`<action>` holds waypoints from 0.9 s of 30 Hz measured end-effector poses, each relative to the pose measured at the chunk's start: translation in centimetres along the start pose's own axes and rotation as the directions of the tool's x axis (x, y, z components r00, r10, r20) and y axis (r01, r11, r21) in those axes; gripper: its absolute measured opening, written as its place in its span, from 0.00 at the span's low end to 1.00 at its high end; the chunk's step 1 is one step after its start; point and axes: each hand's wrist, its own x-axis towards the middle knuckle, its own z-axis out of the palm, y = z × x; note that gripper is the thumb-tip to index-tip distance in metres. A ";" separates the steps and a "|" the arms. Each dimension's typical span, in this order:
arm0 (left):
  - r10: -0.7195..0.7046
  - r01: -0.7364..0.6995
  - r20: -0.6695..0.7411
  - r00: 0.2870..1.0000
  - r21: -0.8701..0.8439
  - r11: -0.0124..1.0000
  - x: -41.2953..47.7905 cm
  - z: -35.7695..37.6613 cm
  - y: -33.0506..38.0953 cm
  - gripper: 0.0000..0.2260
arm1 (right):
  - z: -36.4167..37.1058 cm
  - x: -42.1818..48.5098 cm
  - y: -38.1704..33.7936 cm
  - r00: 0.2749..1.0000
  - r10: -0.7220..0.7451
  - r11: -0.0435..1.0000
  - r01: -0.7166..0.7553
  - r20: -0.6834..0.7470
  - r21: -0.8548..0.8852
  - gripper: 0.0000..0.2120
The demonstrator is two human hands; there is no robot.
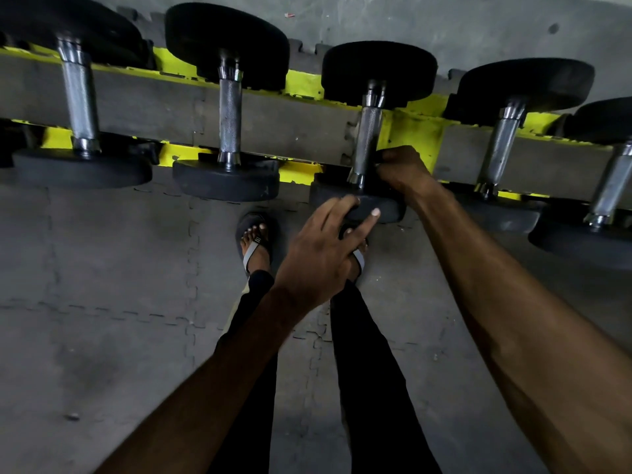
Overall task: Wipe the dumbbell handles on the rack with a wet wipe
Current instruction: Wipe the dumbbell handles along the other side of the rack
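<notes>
Several black-headed dumbbells with knurled chrome handles lie across a yellow rack. My right hand is curled around the lower end of the middle dumbbell's handle, just above its near head. My left hand rests on the rim of that near head, thumb on top and fingers wrapped over the edge. No wet wipe shows; anything inside my right fist is hidden.
Two dumbbells lie to the left and two to the right on the same rack. My sandalled feet stand on grey interlocking floor mats just in front of the rack.
</notes>
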 end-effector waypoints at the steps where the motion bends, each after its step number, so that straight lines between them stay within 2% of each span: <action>1: 0.002 -0.002 0.003 1.000 0.001 1.000 0.0 0.0 0.0 0.30 | -0.3 0.1 0.2 0.999 0.019 0.999 -0.020 0.036 0.048 0.16; 5: -0.011 0.011 0.012 1.000 0.012 1.000 0.0 -0.1 -0.1 0.31 | -1.0 0.1 0.5 0.985 0.083 0.975 -0.113 0.154 0.192 0.15; 8: -0.006 0.006 0.008 1.000 0.000 1.000 0.1 -0.2 0.0 0.30 | -2.0 0.4 -0.5 0.950 0.108 0.910 -0.214 0.293 0.356 0.14; 11: 0.008 -0.007 0.013 1.000 -0.014 1.000 0.2 -0.2 -0.1 0.31 | -3.1 3.4 1.1 0.963 0.117 0.891 -0.210 0.242 0.404 0.09; 13: -0.002 0.003 0.037 0.999 -0.015 1.000 0.1 -0.3 -0.1 0.32 | -3.3 5.5 1.5 0.983 0.120 0.858 -0.172 0.136 0.484 0.07; 15: -0.006 0.007 0.045 0.999 -0.025 1.000 0.2 -0.4 -0.1 0.31 | -4.0 3.9 -1.2 0.984 0.150 0.802 -0.176 0.094 0.571 0.13; 17: -0.009 0.010 0.041 0.999 -0.035 0.999 0.3 -0.6 0.1 0.28 | -4.0 2.3 -3.2 0.984 0.126 0.781 -0.179 0.130 0.599 0.17; 20: -0.021 0.021 0.028 0.999 -0.027 0.999 0.3 -0.8 0.4 0.28 | -3.3 0.3 -3.3 0.967 0.050 0.754 -0.201 0.251 0.625 0.18; 24: -0.034 0.036 0.058 0.998 -0.024 0.999 0.2 -0.7 0.5 0.29 | -2.6 0.1 -2.3 0.939 0.004 0.835 -0.193 0.344 0.515 0.14; 26: -0.046 0.047 0.061 0.997 -0.016 0.999 0.3 -0.7 0.7 0.29 | -2.5 0.5 -2.8 0.945 0.031 0.746 -0.238 0.325 0.622 0.15; 27: -0.053 0.054 0.062 0.997 -0.019 0.998 0.3 -0.8 0.8 0.28 | -2.6 0.8 -3.2 0.953 0.063 0.662 -0.262 0.296 0.702 0.16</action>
